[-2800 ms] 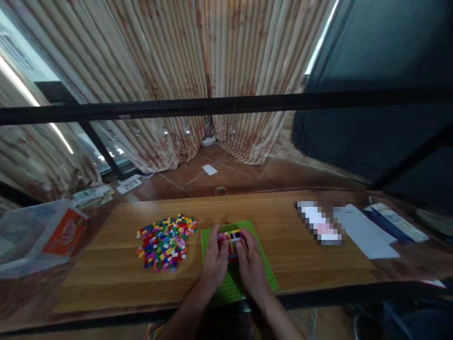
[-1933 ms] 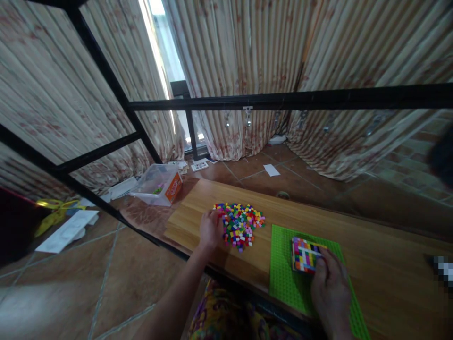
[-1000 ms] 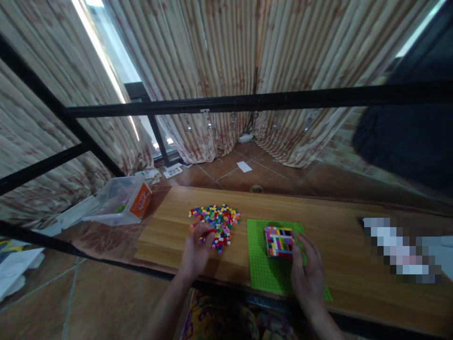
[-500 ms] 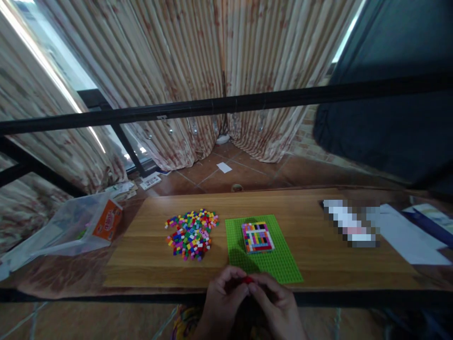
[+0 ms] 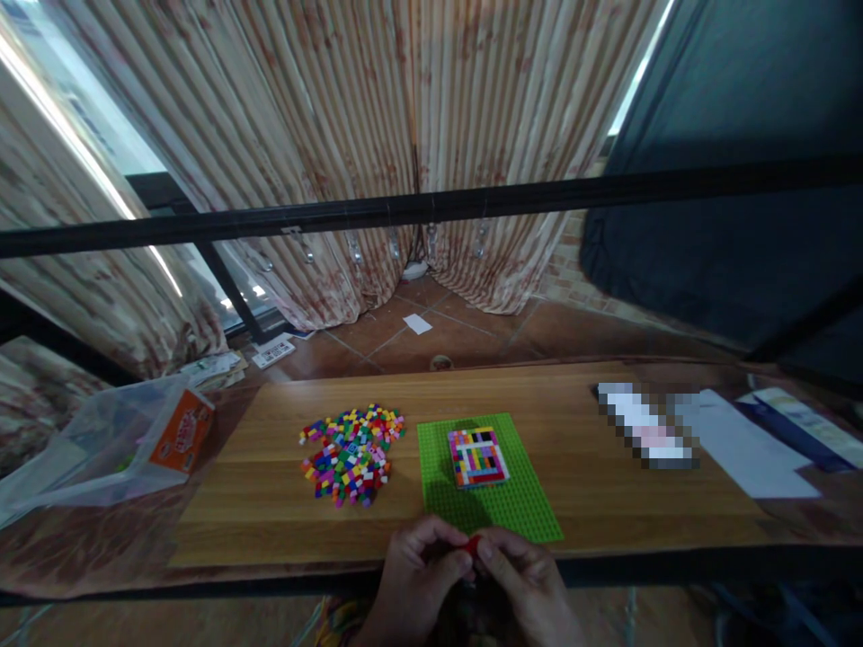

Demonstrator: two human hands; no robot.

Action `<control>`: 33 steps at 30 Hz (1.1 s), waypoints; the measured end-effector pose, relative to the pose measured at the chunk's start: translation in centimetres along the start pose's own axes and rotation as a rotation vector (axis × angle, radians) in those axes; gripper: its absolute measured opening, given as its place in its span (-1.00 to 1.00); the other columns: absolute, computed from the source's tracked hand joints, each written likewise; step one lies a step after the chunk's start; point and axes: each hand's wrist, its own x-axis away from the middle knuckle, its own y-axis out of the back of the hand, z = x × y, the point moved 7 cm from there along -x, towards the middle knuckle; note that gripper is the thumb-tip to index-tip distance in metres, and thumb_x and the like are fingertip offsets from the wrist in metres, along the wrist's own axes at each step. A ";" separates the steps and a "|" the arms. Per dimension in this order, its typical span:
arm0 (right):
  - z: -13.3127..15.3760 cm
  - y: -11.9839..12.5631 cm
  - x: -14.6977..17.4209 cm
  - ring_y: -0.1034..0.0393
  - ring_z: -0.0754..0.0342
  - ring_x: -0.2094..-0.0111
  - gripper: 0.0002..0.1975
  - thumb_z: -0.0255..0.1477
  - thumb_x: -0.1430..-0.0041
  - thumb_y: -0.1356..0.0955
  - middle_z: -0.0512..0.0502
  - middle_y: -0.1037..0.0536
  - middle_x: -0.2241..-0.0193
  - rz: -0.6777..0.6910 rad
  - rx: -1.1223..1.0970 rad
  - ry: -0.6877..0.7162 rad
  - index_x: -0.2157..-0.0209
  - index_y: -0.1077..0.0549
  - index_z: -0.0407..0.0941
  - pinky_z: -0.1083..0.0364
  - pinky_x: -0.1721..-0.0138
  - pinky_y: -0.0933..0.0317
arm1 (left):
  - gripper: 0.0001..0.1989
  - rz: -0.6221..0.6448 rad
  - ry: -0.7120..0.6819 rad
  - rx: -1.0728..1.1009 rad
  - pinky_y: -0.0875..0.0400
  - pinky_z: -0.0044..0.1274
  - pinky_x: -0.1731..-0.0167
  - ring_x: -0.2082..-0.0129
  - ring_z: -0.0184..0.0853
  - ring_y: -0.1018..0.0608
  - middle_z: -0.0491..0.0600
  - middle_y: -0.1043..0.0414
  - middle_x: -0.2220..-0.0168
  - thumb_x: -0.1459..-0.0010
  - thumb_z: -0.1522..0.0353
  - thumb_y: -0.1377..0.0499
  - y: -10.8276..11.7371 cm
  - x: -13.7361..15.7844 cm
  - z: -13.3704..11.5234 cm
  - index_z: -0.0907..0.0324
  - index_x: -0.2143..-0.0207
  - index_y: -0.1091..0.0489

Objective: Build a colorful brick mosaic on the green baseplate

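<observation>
Between the fingertips of both hands is a small red toy brick (image 5: 471, 545), partly covered by the fingers. My left hand (image 5: 423, 568) pinches it from one side and my right hand (image 5: 518, 571) from the other, over the table's near edge. Just beyond my hands lies a green studded baseplate (image 5: 441, 514). On it sits a low square block build (image 5: 478, 456) of many colours. Left of the baseplate, a loose pile of small coloured bricks (image 5: 354, 454) spreads over the wood.
A wooden board (image 5: 235, 503) forms the work surface. At far left stands a clear plastic box (image 5: 128, 440) with an orange label. White paper sheets (image 5: 748, 449) and a pixelated item (image 5: 647, 427) lie to the right. A black bar (image 5: 512, 196) crosses beyond the table.
The view has shifted slightly, so the table and its things sit further left. Both hands stay together on the red brick, which shows a little more between the fingertips.
</observation>
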 end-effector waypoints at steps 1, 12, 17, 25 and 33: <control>0.0 0.1 0.0 -0.31 0.15 0.52 -0.71 -0.16 0.05 -0.48 -0.01 -0.48 0.61 -0.013 -0.002 0.001 0.50 -0.58 -0.13 0.18 0.44 -0.21 | -0.84 0.010 0.007 0.007 -0.34 -0.60 0.48 0.58 -0.42 -0.46 -0.09 -0.46 0.62 0.12 0.33 -0.31 -0.1 -0.1 0.1 0.22 0.52 -0.42; 7.4 4.3 -3.6 -0.48 -0.03 0.26 -0.74 -0.18 -0.03 -0.41 -0.11 -0.62 0.33 -0.241 0.484 0.310 0.34 -0.61 -0.06 0.03 0.20 -0.33 | -0.84 -0.193 -0.204 -0.275 -0.38 -0.56 0.37 0.41 -0.35 -0.50 -0.08 -0.46 0.45 -0.03 0.28 -0.21 4.5 -2.2 0.6 0.18 0.36 -0.45; 8.5 0.3 -5.4 -0.47 -0.01 0.27 -0.77 -0.23 -0.16 -0.33 -0.12 -0.59 0.31 -0.083 0.784 0.475 0.31 -0.57 -0.06 0.03 0.20 -0.32 | -0.87 -0.296 -0.378 -0.584 -0.41 -0.49 0.23 0.29 -0.28 -0.53 -0.04 -0.51 0.34 -0.12 0.33 -0.14 6.8 -1.1 -0.9 0.14 0.31 -0.47; 1.5 -9.3 -7.7 -0.43 0.02 0.30 -0.75 -0.49 -0.26 -0.21 -0.10 -0.54 0.39 0.231 1.385 0.546 0.38 -0.50 -0.08 0.09 0.23 -0.23 | -0.81 -0.325 -0.452 -0.882 -0.43 -0.50 0.26 0.29 -0.30 -0.52 -0.01 -0.46 0.31 -0.24 0.40 -0.01 9.1 1.6 -0.6 0.10 0.30 -0.43; 0.8 -10.9 -10.5 -0.43 0.02 0.26 -0.80 -0.52 -0.25 -0.21 -0.11 -0.54 0.30 0.226 1.431 0.568 0.29 -0.47 -0.09 0.10 0.21 -0.21 | -0.80 -0.426 -0.535 -0.930 -0.46 -0.50 0.20 0.23 -0.33 -0.52 -0.01 -0.45 0.23 -0.27 0.44 0.00 10.7 0.0 -1.1 0.10 0.17 -0.40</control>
